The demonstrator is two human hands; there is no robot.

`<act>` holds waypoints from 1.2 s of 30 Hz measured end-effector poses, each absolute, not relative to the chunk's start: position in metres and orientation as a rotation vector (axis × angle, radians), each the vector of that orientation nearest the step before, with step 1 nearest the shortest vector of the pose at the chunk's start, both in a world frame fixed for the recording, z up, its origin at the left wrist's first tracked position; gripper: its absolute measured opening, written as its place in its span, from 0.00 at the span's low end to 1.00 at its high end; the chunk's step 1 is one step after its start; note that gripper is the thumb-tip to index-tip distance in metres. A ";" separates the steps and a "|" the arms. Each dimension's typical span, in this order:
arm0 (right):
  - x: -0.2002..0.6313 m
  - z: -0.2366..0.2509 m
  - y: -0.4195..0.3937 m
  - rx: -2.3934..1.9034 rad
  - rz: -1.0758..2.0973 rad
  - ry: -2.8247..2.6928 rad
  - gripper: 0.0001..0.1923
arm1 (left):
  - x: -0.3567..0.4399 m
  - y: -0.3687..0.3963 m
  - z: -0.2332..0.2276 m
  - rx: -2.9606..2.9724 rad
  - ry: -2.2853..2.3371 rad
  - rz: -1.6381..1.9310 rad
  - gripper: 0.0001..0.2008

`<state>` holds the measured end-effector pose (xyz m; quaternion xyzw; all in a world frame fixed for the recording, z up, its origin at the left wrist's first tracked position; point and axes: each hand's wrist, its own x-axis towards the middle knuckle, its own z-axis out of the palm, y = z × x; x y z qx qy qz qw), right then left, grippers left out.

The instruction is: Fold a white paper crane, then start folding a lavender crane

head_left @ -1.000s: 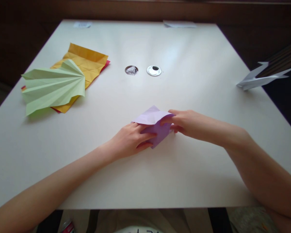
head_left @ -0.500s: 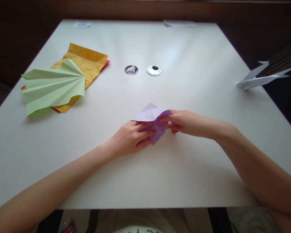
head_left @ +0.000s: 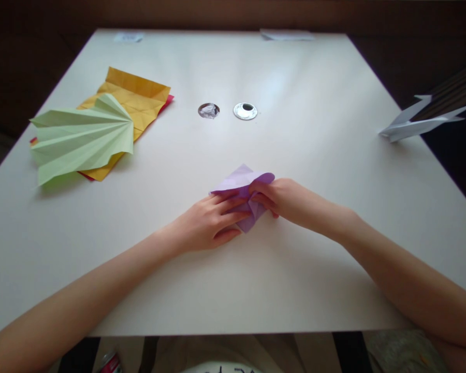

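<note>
A folded piece of purple paper (head_left: 243, 182) lies near the middle of the white table (head_left: 295, 103), toward the near edge, with its upper flap lifted off the surface and a lower point resting on the tabletop. The left hand (head_left: 209, 223) lies flat over the paper's left and lower part, fingers (head_left: 233, 199) stretched out and pressing it down, the thumb beneath near the table. The right hand (head_left: 283, 199) comes in from the right and pinches the paper's right edge, fingertips (head_left: 258, 189) curled over the raised flap so that the edge bends around them. The two hands nearly meet over the paper. Well apart to the far left lies a pale green pleated paper fan (head_left: 81, 137), spread open on top of an orange sheet (head_left: 140, 101), with a sliver of red paper (head_left: 168, 102) showing from under the orange one. Beyond the purple paper, near the table's centre, are two small round fittings: a dark hole (head_left: 208, 110) and just beside it a silver ring (head_left: 245, 111). At the right edge of the table sits a white folded paper plane (head_left: 411, 127), well away from the hands. Two small pale sheets (head_left: 285, 35) lie at the far edge. Below the near edge, part of a can (head_left: 109, 362) shows.
</note>
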<state>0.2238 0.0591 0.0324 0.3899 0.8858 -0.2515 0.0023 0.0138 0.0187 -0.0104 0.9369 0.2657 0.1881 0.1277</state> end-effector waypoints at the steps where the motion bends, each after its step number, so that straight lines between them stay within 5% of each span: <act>1: 0.223 0.032 0.059 1.227 -0.767 2.792 0.11 | 0.014 0.018 -0.010 2.727 0.768 0.563 0.16; 12: 0.219 0.025 0.056 1.387 -0.585 2.778 0.08 | 0.014 0.016 -0.009 2.734 0.745 0.564 0.10; 36: 0.218 0.017 0.022 1.307 -0.577 2.889 0.10 | 0.007 -0.019 0.001 2.711 0.764 0.600 0.18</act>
